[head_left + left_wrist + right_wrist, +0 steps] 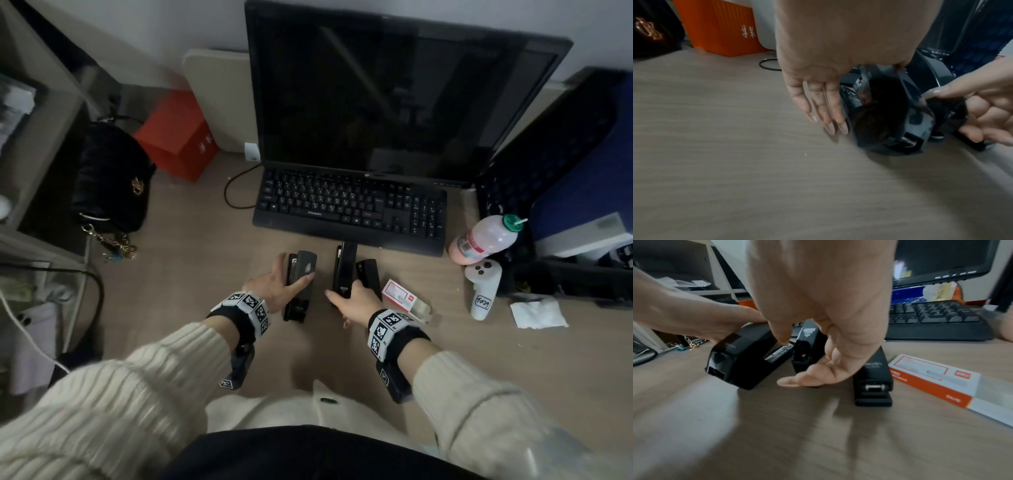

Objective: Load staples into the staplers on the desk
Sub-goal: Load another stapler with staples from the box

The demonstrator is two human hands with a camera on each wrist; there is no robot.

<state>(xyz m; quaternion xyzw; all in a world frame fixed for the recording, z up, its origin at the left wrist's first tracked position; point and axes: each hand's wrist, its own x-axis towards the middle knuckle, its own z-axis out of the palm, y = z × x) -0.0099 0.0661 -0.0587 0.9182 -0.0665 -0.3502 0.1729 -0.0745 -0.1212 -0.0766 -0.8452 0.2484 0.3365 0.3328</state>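
Note:
Three black staplers lie on the desk in front of the keyboard. My left hand [294,270] holds the left stapler [298,305] [879,113]: the thumb lies across its top and straight fingers [828,105] run down its left side. That stapler [740,363] sits turned at an angle. My right hand [342,289] [797,363] grips the middle stapler [346,263] [807,340], fingers curled over it and the thumb low by the desk. The right stapler [370,274] [873,374] lies untouched beside it. A red-and-white staple box [399,296] [931,378] rests just right of the staplers.
A black keyboard [349,205] and monitor [394,96] stand behind the staplers. To the right are a pink drink bottle [486,240], a white controller [483,284] and a crumpled tissue [537,313]. A black handbag [109,178] and a red box [178,137] sit at the left.

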